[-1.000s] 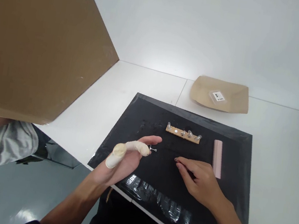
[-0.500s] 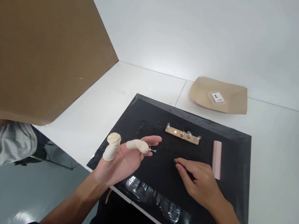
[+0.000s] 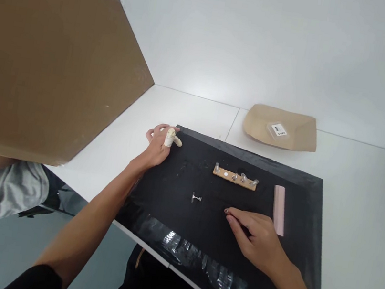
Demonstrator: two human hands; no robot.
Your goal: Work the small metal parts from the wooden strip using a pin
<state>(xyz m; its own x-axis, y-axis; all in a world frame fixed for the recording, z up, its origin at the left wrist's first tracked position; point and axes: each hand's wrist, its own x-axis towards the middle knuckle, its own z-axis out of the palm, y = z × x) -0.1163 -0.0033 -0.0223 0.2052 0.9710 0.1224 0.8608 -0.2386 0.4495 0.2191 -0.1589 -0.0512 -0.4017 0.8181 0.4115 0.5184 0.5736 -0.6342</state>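
My left hand (image 3: pixel 161 145) is over the far left corner of the black mat (image 3: pixel 181 172), fingers apart, with pale finger cots on the thumb and a finger. I see nothing held in it. Near the mat's front half, my right hand (image 3: pixel 255 233) pinches a tiny dark, round piece (image 3: pixel 226 211) between thumb and fingertip; its kind is too small to make out. Left of that lies a small silver metal piece (image 3: pixel 196 198) with a thin stem and wider ends. Beyond both is a narrow tan strip (image 3: pixel 229 175) bearing several small clear and metallic pieces.
A pink bar (image 3: pixel 278 210) lies on the mat's right side. At the back, a brown paper tray (image 3: pixel 303 132) holds a small clear case (image 3: pixel 279 131) with a label. A big cardboard panel (image 3: pixel 53 56) stands at left; another person's sleeve (image 3: pixel 5 189) shows below it.
My left hand has moved away from the silver piece, up and left to the mat's corner, turning its palm down. The silver piece stays on the mat. My right hand keeps its pinch.
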